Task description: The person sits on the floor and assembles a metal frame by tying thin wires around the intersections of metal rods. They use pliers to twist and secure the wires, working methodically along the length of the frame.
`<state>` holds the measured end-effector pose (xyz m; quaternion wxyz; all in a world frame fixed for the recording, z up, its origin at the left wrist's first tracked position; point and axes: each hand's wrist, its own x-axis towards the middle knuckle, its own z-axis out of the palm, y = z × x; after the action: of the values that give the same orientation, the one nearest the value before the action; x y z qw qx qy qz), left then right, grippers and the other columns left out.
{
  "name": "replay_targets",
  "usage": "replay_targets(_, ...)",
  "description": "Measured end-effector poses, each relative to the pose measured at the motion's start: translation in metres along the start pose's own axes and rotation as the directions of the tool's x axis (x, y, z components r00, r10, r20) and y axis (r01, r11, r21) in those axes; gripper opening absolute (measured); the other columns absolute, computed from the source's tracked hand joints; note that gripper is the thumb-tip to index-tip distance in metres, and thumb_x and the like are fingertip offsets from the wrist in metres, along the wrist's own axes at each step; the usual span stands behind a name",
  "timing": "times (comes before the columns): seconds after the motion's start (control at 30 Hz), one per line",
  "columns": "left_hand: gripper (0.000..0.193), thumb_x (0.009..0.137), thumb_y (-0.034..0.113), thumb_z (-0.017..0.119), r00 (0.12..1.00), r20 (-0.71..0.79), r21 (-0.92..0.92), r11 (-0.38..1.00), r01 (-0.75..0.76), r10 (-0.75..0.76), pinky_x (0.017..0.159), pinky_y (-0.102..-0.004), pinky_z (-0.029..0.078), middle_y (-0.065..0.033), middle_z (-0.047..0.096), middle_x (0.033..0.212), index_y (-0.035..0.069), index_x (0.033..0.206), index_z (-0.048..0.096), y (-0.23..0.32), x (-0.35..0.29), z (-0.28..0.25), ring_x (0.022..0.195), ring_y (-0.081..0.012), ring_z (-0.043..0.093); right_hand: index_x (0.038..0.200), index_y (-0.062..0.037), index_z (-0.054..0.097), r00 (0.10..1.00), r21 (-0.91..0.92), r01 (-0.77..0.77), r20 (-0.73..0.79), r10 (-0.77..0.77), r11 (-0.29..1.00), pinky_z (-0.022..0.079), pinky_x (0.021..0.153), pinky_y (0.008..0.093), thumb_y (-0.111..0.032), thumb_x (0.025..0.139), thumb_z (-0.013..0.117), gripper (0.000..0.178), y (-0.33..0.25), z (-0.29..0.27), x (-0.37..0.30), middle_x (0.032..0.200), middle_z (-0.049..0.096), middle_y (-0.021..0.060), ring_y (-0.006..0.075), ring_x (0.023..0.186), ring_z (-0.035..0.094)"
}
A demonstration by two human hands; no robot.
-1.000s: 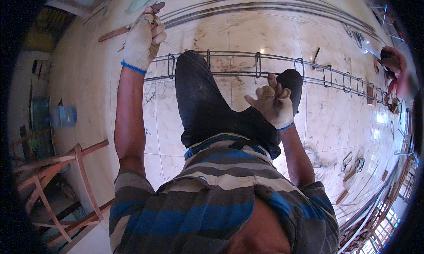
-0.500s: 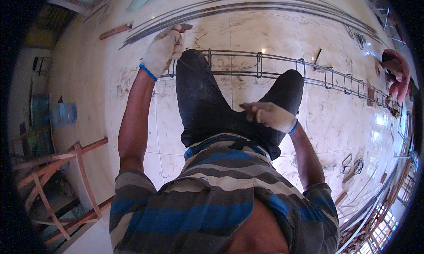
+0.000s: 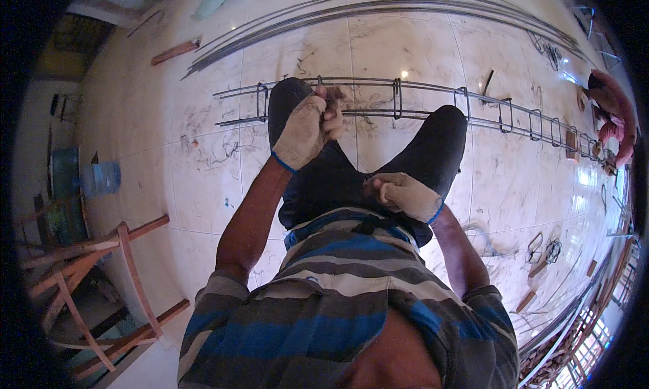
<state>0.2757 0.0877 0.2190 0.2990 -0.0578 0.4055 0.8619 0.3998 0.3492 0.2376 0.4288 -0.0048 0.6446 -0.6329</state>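
Observation:
My left hand [image 3: 305, 131], in a pale work glove with a blue cuff, is closed in front of my left knee, near the rebar cage [image 3: 433, 85]. Its fingers are curled, and what they hold cannot be made out. The cage, long steel bars with square stirrups [image 3: 262, 102] around them, lies on the floor beyond and beside my knees. My right hand [image 3: 404, 196], gloved the same way, is low in front of my lap. Its fingers are closed too, and whatever is in them is hidden.
Long loose bars [image 3: 378, 7] lie beyond the cage. A wood piece [image 3: 176, 52] is at far left, a wooden frame [image 3: 128, 274] at near left. Loose stirrups [image 3: 534, 247] lie at right. A person in a reddish top [image 3: 625, 122] crouches at the cage's right end.
My left hand has come back from beyond the cage's left end, moving right and nearer to my left knee. My right hand has shifted slightly down and stays by my lap.

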Motion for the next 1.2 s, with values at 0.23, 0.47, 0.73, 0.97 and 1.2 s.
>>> replay_targets(0.23, 0.04, 0.113, 0.041, 0.043, 0.956, -0.08, 0.469, 0.836, 0.285, -0.281, 0.05, -0.025, 0.031, 0.0066, 0.038, 0.069, 0.008, 0.097, 0.06, -0.01, -0.023, 0.015, 0.059, -0.0057, 0.036, 0.116, -0.005, 0.069, 0.845, -0.588, 0.395, -0.069, -0.53, 0.706, 0.053, 0.084, 0.0444, -0.022, 0.091, 0.065, 0.03, 0.032, -0.033, -0.009, 0.091, 0.069, 0.0099, 0.0318, 0.093, 0.066)
replay_targets(0.47, 0.041, 0.113, 0.045, 0.044, 0.953, -0.19, 0.579, 0.757, 0.302, -0.235, 0.052, -0.024, 0.033, 0.0053, 0.046, 0.076, 0.008, 0.101, 0.059, -0.032, -0.049, 0.026, 0.06, -0.0053, 0.039, 0.104, -0.0146, 0.071, 0.925, -0.902, 0.071, -0.1, -0.367, 0.427, 0.052, 0.083, 0.0482, -0.035, 0.088, 0.074, 0.026, 0.012, -0.026, -0.021, 0.087, 0.07, 0.0116, 0.0353, 0.093, 0.068)
replay_targets(0.73, 0.041, 0.112, 0.046, 0.046, 0.933, -0.268, 0.546, 0.76, 0.351, -0.238, 0.051, -0.0244, 0.035, 0.0055, 0.048, 0.076, 0.01, 0.1, 0.06, -0.049, -0.059, 0.024, 0.059, -0.0059, 0.041, 0.115, -0.0148, 0.073, 0.959, -0.96, 0.132, 0.06, -0.277, 0.248, 0.052, 0.086, 0.0437, -0.034, 0.091, 0.075, 0.031, 0.041, -0.029, -0.015, 0.091, 0.074, 0.0063, 0.0277, 0.095, 0.07)
replay_targets(0.97, 0.046, 0.113, 0.043, 0.044, 0.946, -0.227, 0.802, 0.507, 0.316, -0.231, 0.058, -0.0281, 0.041, 0.0032, 0.051, 0.077, 0.004, 0.095, 0.061, -0.06, -0.063, 0.008, 0.065, -0.0099, 0.047, 0.124, -0.012, 0.071, 0.975, -0.934, 0.223, 0.206, -0.087, 0.28, 0.052, 0.088, 0.045, -0.031, 0.091, 0.073, 0.038, 0.034, -0.019, -0.016, 0.094, 0.074, 0.0112, 0.031, 0.097, 0.071)
replay_targets(1.2, 0.041, 0.106, 0.02, 0.049, 0.953, -0.091, 0.895, 0.396, 0.206, -0.29, 0.086, -0.0273, 0.049, -0.0037, 0.062, 0.098, -0.009, 0.134, 0.056, -0.07, -0.081, -0.003, 0.092, -0.0133, 0.057, 0.12, -0.0101, 0.068, 0.545, -0.903, 0.382, 0.049, -0.837, 0.196, 0.056, 0.087, 0.0469, -0.035, 0.088, 0.075, 0.041, -0.04, -0.025, -0.007, 0.092, 0.072, 0.0144, 0.0356, 0.099, 0.072)
